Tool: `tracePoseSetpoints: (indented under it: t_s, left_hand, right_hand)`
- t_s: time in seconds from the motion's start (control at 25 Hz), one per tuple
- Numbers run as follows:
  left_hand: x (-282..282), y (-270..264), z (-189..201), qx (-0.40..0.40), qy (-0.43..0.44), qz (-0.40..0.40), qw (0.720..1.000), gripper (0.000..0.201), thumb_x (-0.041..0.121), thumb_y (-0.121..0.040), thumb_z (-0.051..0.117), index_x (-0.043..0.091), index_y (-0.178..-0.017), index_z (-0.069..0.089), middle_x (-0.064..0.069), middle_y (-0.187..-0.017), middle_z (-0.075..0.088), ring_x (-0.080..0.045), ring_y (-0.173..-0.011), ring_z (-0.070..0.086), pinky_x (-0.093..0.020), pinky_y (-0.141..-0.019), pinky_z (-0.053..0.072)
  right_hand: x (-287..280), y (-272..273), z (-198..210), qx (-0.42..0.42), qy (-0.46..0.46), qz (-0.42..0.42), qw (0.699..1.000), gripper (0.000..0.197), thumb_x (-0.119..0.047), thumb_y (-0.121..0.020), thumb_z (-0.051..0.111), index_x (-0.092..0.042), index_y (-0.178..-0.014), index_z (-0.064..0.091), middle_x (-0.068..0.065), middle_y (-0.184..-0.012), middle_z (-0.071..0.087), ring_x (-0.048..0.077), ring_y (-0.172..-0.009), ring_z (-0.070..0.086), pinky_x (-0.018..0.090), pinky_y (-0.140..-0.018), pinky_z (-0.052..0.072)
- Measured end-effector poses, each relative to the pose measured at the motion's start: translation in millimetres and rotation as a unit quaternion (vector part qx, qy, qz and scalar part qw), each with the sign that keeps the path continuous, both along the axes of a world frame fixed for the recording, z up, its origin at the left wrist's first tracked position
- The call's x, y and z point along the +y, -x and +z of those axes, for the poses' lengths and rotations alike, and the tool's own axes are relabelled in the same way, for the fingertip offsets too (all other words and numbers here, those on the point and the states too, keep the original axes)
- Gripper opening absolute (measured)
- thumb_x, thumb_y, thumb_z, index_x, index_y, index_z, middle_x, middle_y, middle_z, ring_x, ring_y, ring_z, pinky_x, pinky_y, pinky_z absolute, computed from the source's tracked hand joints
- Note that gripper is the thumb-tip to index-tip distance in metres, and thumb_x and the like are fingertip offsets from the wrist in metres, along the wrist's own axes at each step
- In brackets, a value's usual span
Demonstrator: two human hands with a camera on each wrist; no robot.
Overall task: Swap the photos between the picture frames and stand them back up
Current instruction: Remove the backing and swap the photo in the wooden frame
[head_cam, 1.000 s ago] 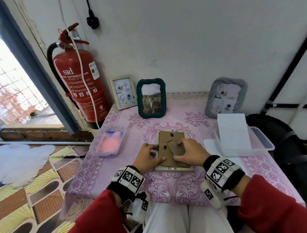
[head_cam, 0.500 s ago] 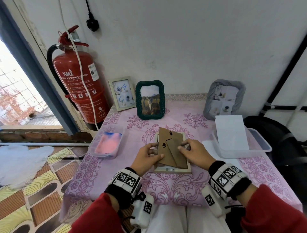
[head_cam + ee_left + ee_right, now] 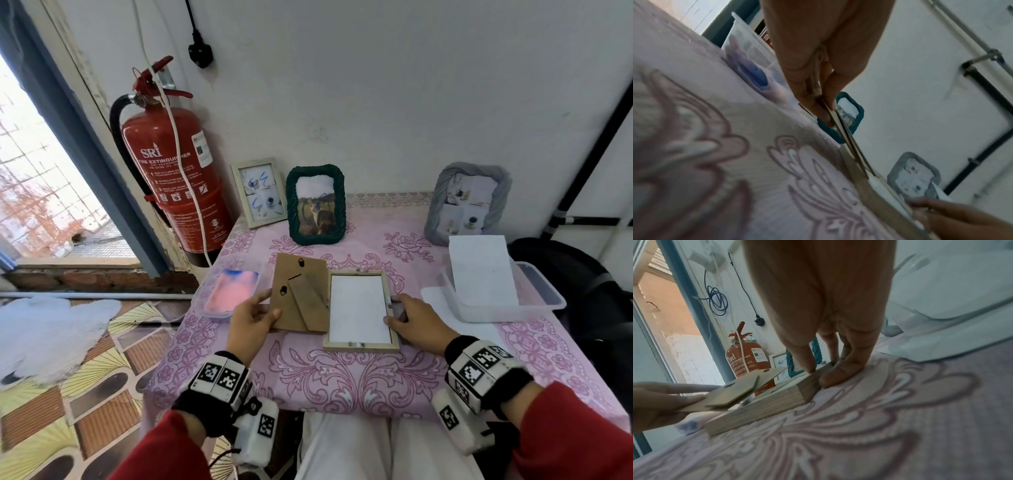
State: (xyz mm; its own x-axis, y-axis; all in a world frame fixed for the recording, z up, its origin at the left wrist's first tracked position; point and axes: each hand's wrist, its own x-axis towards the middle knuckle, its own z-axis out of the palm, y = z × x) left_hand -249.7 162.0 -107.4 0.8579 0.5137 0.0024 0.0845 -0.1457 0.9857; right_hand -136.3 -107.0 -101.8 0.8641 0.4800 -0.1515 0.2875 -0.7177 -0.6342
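A light wooden frame lies face down mid-table, and the white back of its photo shows inside it. My left hand pinches the brown backing board, with its easel leg, just left of the frame and slightly above the cloth. The left wrist view shows that board edge-on between thumb and fingers. My right hand grips the frame's right rail, thumb on top. Three frames stand by the wall: a pale one, a green rope one and a grey one.
A clear tub with a white sheet in it stands at the right. A tub with pink and blue contents sits at the left edge. A red fire extinguisher stands beside the table's back-left corner. The pink cloth hangs over the near edge.
My left hand has lifted the backing board off the frame and carried it left, baring the photo's white back. My right hand has shifted from the board to the frame's right rail.
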Motion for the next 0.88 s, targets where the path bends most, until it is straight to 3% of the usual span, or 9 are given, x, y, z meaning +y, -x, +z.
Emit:
tracePoseSetpoints:
  t_s: [0.2,0.28,0.36,0.4,0.56,0.72,0.8,0.88]
  left_hand:
    - [4.0,10.0,-1.5,0.039,-0.098,0.023,0.994,0.044,-0.009,-0.09,0.048,0.0,-0.133,0.045,-0.018,-0.109,0.061,-0.025,-0.097,0.059,-0.028,-0.08,0.05]
    - [3.4,11.4,-2.0,0.08,-0.162,0.028,0.983,0.044,-0.005,-0.09,0.049,0.001,-0.134,0.045,-0.019,-0.121,0.059,-0.03,-0.11,0.057,-0.023,-0.088,0.041]
    - [2.5,11.5,-2.2,0.115,-0.226,0.01,0.967,0.044,-0.003,-0.091,0.049,0.0,-0.134,0.044,-0.017,-0.129,0.056,-0.029,-0.118,0.052,-0.014,-0.086,0.032]
    - [2.2,10.8,-2.4,0.132,-0.242,-0.005,0.961,0.044,-0.003,-0.091,0.047,0.0,-0.135,0.042,-0.018,-0.131,0.053,-0.03,-0.121,0.049,-0.015,-0.09,0.031]
    - [0.4,11.0,-5.6,0.187,-0.279,-0.045,0.941,0.047,-0.006,-0.09,0.044,-0.001,-0.137,0.04,-0.02,-0.133,0.041,-0.032,-0.126,0.04,-0.025,-0.105,0.027]
    - [-10.1,11.6,-7.3,0.134,-0.336,-0.074,0.929,0.052,-0.008,-0.087,0.046,0.006,-0.137,0.044,-0.012,-0.148,0.034,-0.025,-0.137,0.033,-0.019,-0.11,0.019]
    - [-15.8,7.5,-5.4,0.122,-0.332,-0.105,0.929,0.048,0.005,-0.093,0.047,0.011,-0.14,0.041,-0.007,-0.153,0.028,-0.022,-0.142,0.025,-0.02,-0.112,0.015]
    - [-19.0,1.8,-4.7,0.167,-0.35,-0.178,0.905,0.055,0.026,-0.095,0.05,0.02,-0.146,0.029,-0.004,-0.157,0.015,-0.022,-0.147,0.008,-0.032,-0.118,0.008]
  right_hand:
    - [-0.8,0.9,1.7,0.007,-0.008,-0.004,1.0,0.047,-0.025,-0.091,0.057,-0.008,-0.132,0.043,0.015,-0.093,0.061,0.017,-0.078,0.052,0.023,-0.057,0.028]
    - [-0.5,1.6,2.7,0.011,-0.01,-0.003,1.0,0.047,-0.024,-0.091,0.057,-0.007,-0.132,0.043,0.011,-0.085,0.059,0.019,-0.077,0.053,0.024,-0.057,0.028]
    - [-0.5,2.5,4.0,0.013,-0.009,-0.003,1.0,0.047,-0.025,-0.091,0.057,-0.007,-0.133,0.042,0.009,-0.083,0.058,0.019,-0.077,0.053,0.024,-0.056,0.028]
    - [-0.9,2.9,4.6,0.014,-0.009,-0.003,1.0,0.047,-0.024,-0.092,0.057,-0.007,-0.133,0.042,0.008,-0.081,0.058,0.019,-0.077,0.053,0.024,-0.055,0.029]
    - [-1.5,4.4,6.8,0.012,-0.015,0.002,1.0,0.047,-0.023,-0.092,0.057,-0.007,-0.133,0.042,-0.003,-0.069,0.051,0.018,-0.075,0.051,0.009,-0.049,0.032]
    - [-1.4,5.4,7.9,0.019,-0.021,-0.001,1.0,0.047,-0.023,-0.092,0.057,-0.006,-0.133,0.042,0.0,-0.071,0.054,0.018,-0.075,0.053,0.021,-0.055,0.031]
    - [-1.6,6.1,8.4,0.022,-0.023,-0.002,0.999,0.047,-0.023,-0.092,0.057,-0.006,-0.133,0.043,0.005,-0.078,0.058,0.019,-0.076,0.054,0.023,-0.059,0.03]
    - [-1.5,6.7,9.0,0.022,-0.024,-0.001,0.999,0.046,-0.023,-0.092,0.057,-0.006,-0.132,0.043,0.009,-0.081,0.06,0.019,-0.076,0.054,0.023,-0.059,0.03]
